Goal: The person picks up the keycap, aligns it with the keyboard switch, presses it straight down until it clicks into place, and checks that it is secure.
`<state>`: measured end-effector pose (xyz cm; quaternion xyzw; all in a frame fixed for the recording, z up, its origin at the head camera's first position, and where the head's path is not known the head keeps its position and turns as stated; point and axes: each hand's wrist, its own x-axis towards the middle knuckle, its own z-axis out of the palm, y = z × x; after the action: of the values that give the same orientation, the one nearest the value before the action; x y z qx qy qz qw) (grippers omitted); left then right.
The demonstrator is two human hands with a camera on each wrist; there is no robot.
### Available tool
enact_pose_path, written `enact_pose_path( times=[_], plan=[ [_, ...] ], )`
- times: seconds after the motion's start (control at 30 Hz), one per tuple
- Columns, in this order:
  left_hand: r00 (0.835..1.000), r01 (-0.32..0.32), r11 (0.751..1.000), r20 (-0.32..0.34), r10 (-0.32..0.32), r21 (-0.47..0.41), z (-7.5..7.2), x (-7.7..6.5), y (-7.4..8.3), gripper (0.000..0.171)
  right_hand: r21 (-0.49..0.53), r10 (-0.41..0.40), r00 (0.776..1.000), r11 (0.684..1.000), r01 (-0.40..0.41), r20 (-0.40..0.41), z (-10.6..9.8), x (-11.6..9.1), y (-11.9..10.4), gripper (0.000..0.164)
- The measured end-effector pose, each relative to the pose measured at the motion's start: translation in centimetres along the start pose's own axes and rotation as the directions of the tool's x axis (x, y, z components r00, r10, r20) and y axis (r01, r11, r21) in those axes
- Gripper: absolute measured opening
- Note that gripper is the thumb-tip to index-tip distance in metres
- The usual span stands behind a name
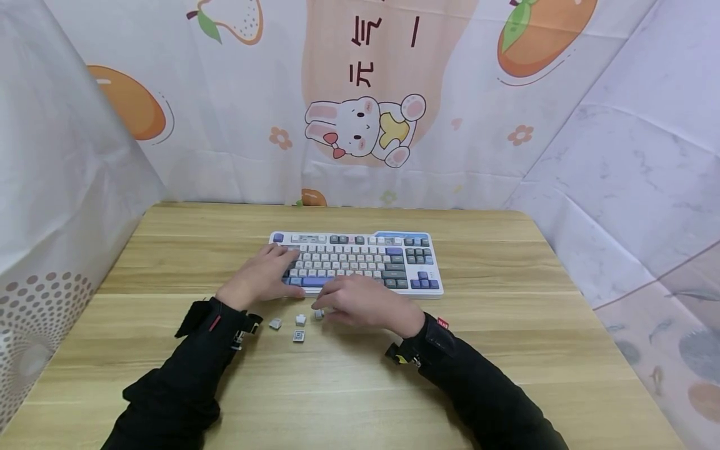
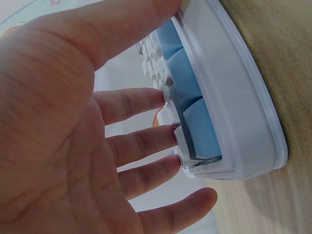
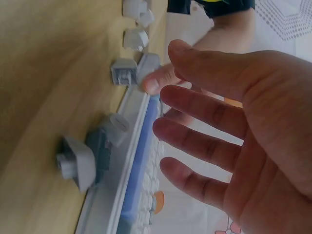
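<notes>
A white keyboard (image 1: pixel 360 257) with white, grey and blue keys lies on the table. My left hand (image 1: pixel 261 276) spreads over its left end, fingertips touching the left-side keys (image 2: pixel 187 75) and the thumb at the front edge. Just in front of the keyboard is my right hand (image 1: pixel 365 303), its fingers relaxed and holding nothing in the right wrist view. Several loose keycaps lie between the hands, among them a pale one (image 1: pixel 275 324), a white one (image 1: pixel 300 320) and a grey-edged one (image 1: pixel 299 336). Another keycap (image 1: pixel 319 314) sits by the right fingertips.
In the right wrist view, a dark teal piece (image 3: pixel 101 153) lies beside a tipped keycap (image 3: pixel 78 163) along the keyboard's front edge. The wooden table (image 1: pixel 506 325) stretches to both sides. A printed curtain (image 1: pixel 225 156) hangs behind its far edge.
</notes>
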<state>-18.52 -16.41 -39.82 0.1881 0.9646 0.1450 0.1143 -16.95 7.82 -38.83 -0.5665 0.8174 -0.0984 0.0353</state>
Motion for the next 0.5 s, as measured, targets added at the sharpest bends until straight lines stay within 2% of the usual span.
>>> enact_pose_path(
  times=[0.3, 0.5],
  plan=[
    [1.000, -0.009, 1.000, 0.000, 0.009, 0.008, -0.06, 0.10, -0.07, 0.091, -0.022, 0.010, 0.999, 1.000, -0.009, 0.041, 0.43, 0.25, -0.43, 0.024],
    [1.000, -0.001, 1.000, 0.010, 0.001, 0.009, -0.08, 0.09, -0.04, 0.091, -0.034, 0.011, 0.999, 0.999, -0.010, 0.034, 0.86, 0.20, -0.01, 0.019]
  ],
)
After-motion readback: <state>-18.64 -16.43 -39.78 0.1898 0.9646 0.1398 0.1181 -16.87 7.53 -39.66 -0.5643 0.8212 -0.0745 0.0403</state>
